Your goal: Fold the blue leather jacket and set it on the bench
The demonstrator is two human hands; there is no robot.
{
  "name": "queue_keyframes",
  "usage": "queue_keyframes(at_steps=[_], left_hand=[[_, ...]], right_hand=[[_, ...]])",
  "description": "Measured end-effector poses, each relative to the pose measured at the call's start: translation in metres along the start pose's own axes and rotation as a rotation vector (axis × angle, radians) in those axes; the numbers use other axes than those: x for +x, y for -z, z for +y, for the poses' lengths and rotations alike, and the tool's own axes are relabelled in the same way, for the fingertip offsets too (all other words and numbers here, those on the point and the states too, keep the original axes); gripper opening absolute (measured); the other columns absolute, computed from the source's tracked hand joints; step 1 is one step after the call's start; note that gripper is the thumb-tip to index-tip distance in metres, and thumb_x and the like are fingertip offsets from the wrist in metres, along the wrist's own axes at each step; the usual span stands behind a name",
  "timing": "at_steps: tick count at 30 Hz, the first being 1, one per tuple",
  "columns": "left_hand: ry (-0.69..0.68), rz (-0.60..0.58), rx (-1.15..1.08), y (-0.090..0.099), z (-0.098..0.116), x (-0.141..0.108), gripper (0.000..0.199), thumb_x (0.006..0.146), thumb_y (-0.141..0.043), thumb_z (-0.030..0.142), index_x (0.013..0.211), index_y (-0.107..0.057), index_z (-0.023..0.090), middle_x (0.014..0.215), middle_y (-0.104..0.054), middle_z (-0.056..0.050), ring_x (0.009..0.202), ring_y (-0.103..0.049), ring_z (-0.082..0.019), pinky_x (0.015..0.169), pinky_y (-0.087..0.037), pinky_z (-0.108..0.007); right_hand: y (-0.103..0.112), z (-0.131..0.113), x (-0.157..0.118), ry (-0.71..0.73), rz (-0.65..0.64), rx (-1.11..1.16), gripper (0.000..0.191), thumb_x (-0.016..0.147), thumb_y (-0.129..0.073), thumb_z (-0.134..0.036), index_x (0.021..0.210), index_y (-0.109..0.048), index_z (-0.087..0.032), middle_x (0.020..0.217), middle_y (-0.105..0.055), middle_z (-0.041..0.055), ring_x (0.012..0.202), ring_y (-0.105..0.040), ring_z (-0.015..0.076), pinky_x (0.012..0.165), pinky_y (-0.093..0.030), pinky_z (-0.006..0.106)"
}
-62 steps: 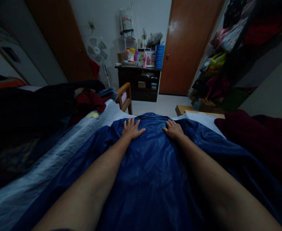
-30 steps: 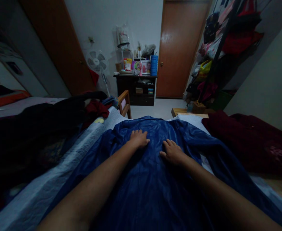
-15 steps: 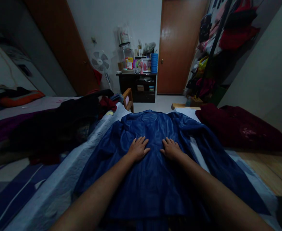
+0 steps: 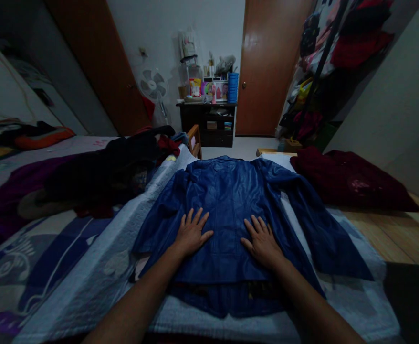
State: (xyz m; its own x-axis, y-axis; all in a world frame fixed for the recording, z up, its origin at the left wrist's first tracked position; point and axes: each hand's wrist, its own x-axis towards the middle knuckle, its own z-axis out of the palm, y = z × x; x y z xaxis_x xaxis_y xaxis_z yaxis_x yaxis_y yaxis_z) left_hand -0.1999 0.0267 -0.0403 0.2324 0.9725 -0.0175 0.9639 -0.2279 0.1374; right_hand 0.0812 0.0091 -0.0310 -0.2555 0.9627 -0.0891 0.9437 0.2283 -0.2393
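A blue leather-look jacket [image 4: 227, 191] lies spread out, back side up, on a pale quilted cloth [image 4: 102, 291]. Its collar points away from me and its hem lies nearest. The right sleeve stretches out over the cloth; the other lies along the body at left. My left hand [image 4: 192, 232] rests flat on the left of the jacket's back, fingers spread. On the right of the back, my right hand [image 4: 262, 240] also lies flat with fingers apart. Neither hand grips the material.
Dark clothes [image 4: 98, 167] are heaped on the left over a patterned blue and grey cloth [image 4: 52, 258]. A folded maroon garment [image 4: 352, 179] sits on a wooden surface [image 4: 381, 229] at right. Farther back are a wooden chair [image 4: 194, 141], a fan [image 4: 153, 86] and a dark cabinet [image 4: 195, 126].
Both hands have slid down the jacket's back toward the hem and moved farther apart, fingers more spread. The view has shifted, showing more of the hem and the cloth below.
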Motion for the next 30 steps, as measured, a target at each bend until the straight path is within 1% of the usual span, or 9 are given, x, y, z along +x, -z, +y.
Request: queue_keyframes(at_steps=[3, 8, 13, 16, 19, 23, 25, 28, 30], left_hand=[[0.003, 0.013, -0.021, -0.001, -0.003, 0.001, 0.069, 0.092, -0.035, 0.064, 0.151, -0.030, 0.029, 0.160, -0.023, -0.007, 0.146, -0.016, -0.036, 0.114, -0.017, -0.059], [0.024, 0.025, -0.004, 0.006, -0.005, -0.013, 0.065, 0.095, -0.036, 0.056, 0.150, -0.032, 0.022, 0.157, -0.028, -0.014, 0.145, -0.025, -0.031, 0.114, -0.023, -0.053], [-0.054, 0.045, 0.067, 0.005, -0.012, -0.037, 0.061, 0.093, -0.042, 0.055, 0.147, -0.039, 0.026, 0.157, -0.031, -0.012, 0.144, -0.027, -0.031, 0.115, -0.022, -0.052], [-0.082, 0.075, 0.090, 0.002, -0.017, -0.040, 0.061, 0.093, -0.043, 0.055, 0.147, -0.040, 0.027, 0.156, -0.032, -0.012, 0.143, -0.029, -0.030, 0.115, -0.022, -0.051], [-0.095, 0.088, 0.096, 0.003, -0.018, -0.038, 0.061, 0.092, -0.045, 0.055, 0.146, -0.041, 0.027, 0.155, -0.033, -0.013, 0.143, -0.030, -0.031, 0.114, -0.023, -0.052], [-0.082, 0.075, 0.048, 0.015, -0.003, -0.047, 0.054, 0.091, -0.050, 0.046, 0.140, -0.049, 0.022, 0.152, -0.039, -0.014, 0.142, -0.031, -0.034, 0.114, -0.024, -0.056], [-0.172, 0.037, -0.044, 0.024, 0.010, -0.059, 0.051, 0.089, -0.055, 0.043, 0.136, -0.053, 0.022, 0.151, -0.041, -0.012, 0.141, -0.031, -0.032, 0.114, -0.025, -0.053], [-0.360, -0.064, -0.210, 0.033, 0.027, -0.079, 0.057, 0.079, -0.068, 0.046, 0.130, -0.056, 0.024, 0.148, -0.043, -0.010, 0.138, -0.036, -0.029, 0.113, -0.032, -0.046], [-0.410, -0.107, -0.256, 0.034, 0.034, -0.089, 0.062, 0.073, -0.075, 0.043, 0.129, -0.057, 0.025, 0.145, -0.046, -0.010, 0.135, -0.040, -0.029, 0.112, -0.034, -0.046]], right_hand=[[-0.002, 0.007, 0.000, 0.028, 0.041, 0.049, 0.068, 0.095, -0.038, -0.052, 0.150, -0.033, -0.014, 0.159, -0.023, 0.0128, 0.147, -0.013, 0.0311, 0.118, -0.014, 0.050], [0.009, 0.003, -0.015, 0.033, 0.020, 0.081, 0.066, 0.091, -0.047, -0.037, 0.146, -0.035, -0.003, 0.155, -0.028, 0.0199, 0.146, -0.022, 0.0289, 0.118, -0.021, 0.044], [0.008, 0.006, -0.038, 0.030, 0.110, 0.091, 0.064, 0.087, -0.051, -0.034, 0.144, -0.040, -0.006, 0.155, -0.031, 0.0193, 0.146, -0.020, 0.0305, 0.118, -0.023, 0.047], [0.003, 0.017, -0.044, -0.012, 0.080, 0.120, 0.064, 0.088, -0.051, -0.039, 0.142, -0.043, -0.004, 0.153, -0.033, 0.0212, 0.144, -0.025, 0.0313, 0.118, -0.024, 0.046], [0.004, 0.024, -0.046, 0.006, 0.066, 0.182, 0.062, 0.089, -0.050, -0.041, 0.140, -0.046, -0.005, 0.153, -0.034, 0.0201, 0.144, -0.027, 0.0300, 0.118, -0.024, 0.046], [0.015, 0.027, -0.052, 0.051, 0.119, 0.309, 0.048, 0.094, -0.040, -0.036, 0.132, -0.053, -0.009, 0.147, -0.044, 0.0178, 0.138, -0.039, 0.0246, 0.116, -0.031, 0.042], [0.019, 0.028, -0.057, 0.063, 0.192, 0.311, 0.045, 0.095, -0.036, -0.032, 0.131, -0.054, -0.012, 0.145, -0.047, 0.0161, 0.135, -0.043, 0.0234, 0.115, -0.032, 0.042], [0.018, 0.030, -0.068, 0.060, 0.248, 0.194, 0.046, 0.091, -0.041, -0.026, 0.135, -0.050, -0.015, 0.148, -0.043, 0.0150, 0.139, -0.037, 0.0264, 0.116, -0.029, 0.048], [0.013, 0.031, -0.076, 0.036, 0.242, 0.098, 0.052, 0.088, -0.047, -0.025, 0.139, -0.045, -0.015, 0.152, -0.036, 0.0154, 0.143, -0.028, 0.0296, 0.116, -0.025, 0.052]])
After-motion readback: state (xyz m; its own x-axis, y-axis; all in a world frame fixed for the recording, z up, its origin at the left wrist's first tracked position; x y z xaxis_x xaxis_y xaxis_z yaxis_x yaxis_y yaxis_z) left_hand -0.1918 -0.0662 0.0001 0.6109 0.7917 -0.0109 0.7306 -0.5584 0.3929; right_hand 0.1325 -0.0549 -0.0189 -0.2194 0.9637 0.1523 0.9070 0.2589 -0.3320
